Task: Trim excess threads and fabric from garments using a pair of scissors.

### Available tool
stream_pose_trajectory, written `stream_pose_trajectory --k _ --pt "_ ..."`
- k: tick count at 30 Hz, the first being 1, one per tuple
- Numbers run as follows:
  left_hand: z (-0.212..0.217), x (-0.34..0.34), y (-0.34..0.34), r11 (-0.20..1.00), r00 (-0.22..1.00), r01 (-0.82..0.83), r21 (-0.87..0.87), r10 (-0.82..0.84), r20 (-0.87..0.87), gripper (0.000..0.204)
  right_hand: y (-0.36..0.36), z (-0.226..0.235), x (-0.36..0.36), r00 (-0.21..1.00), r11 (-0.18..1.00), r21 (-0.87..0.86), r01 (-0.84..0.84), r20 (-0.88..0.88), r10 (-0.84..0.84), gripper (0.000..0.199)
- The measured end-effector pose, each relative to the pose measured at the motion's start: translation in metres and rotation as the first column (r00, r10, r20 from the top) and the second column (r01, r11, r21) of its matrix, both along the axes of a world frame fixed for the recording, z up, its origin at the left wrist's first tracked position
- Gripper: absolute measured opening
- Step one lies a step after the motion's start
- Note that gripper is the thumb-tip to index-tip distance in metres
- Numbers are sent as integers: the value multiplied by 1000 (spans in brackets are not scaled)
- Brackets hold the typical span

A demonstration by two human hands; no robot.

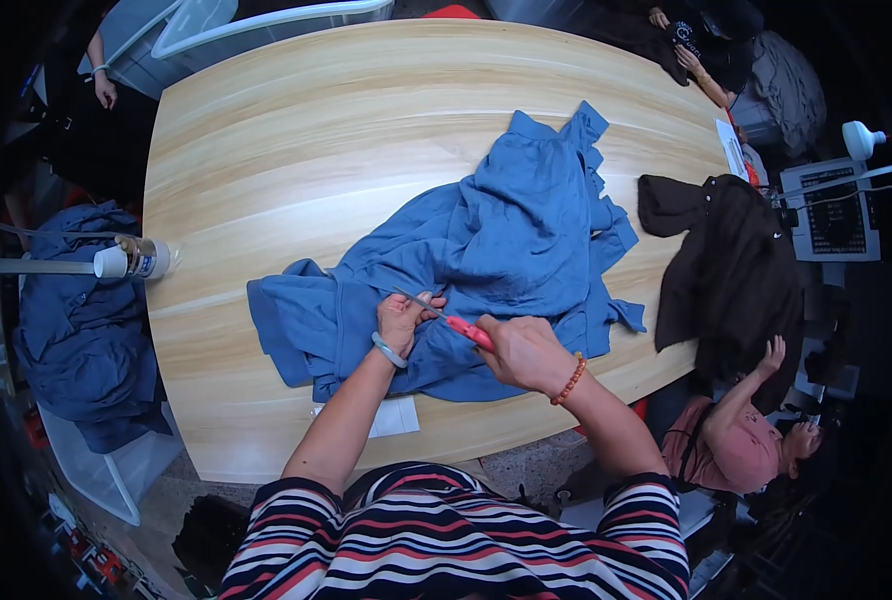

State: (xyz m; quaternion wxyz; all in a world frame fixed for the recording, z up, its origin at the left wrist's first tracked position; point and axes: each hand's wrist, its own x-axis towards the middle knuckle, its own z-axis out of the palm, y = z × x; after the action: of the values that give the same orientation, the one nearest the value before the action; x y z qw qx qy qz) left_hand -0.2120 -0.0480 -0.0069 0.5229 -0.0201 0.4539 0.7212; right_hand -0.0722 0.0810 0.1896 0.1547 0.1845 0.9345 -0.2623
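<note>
Blue garments (521, 225) lie heaped and crumpled over the middle of the table, with ribbed bands at their edges. My left hand (400, 322), a pale bangle on its wrist, pinches a bit of the blue cloth near the heap's front left. Closed round the red handles of a pair of scissors (469, 332) is my right hand (528, 352), with an orange bead bracelet on the wrist. The metal blades point left and reach to the left fingertips. Whether a thread lies between the blades is too small to tell.
Under the heap's near edge lies white paper (394, 417) on the wooden table (266, 130). Dark brown garments (731, 260) hang over the right edge, beside a person in pink (736, 440). More blue garments (86, 320) fill a bin at left, near a small jar (148, 258). Other people stand at the far corners.
</note>
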Motion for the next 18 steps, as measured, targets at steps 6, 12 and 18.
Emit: stream_pose_trajectory --k 6,12,18 --pt "8 -1 0 1000 1000 -16 -9 16 -2 16 6 23 45 981 1000 4 -1 196 0 21" --pt "50 -14 2 984 985 161 -72 -165 -53 19 1 20 79 973 962 -148 230 41 -226 19" --pt "209 -183 47 911 783 -86 404 312 -538 12 13 28 98 900 924 -40 379 -216 -379 24"
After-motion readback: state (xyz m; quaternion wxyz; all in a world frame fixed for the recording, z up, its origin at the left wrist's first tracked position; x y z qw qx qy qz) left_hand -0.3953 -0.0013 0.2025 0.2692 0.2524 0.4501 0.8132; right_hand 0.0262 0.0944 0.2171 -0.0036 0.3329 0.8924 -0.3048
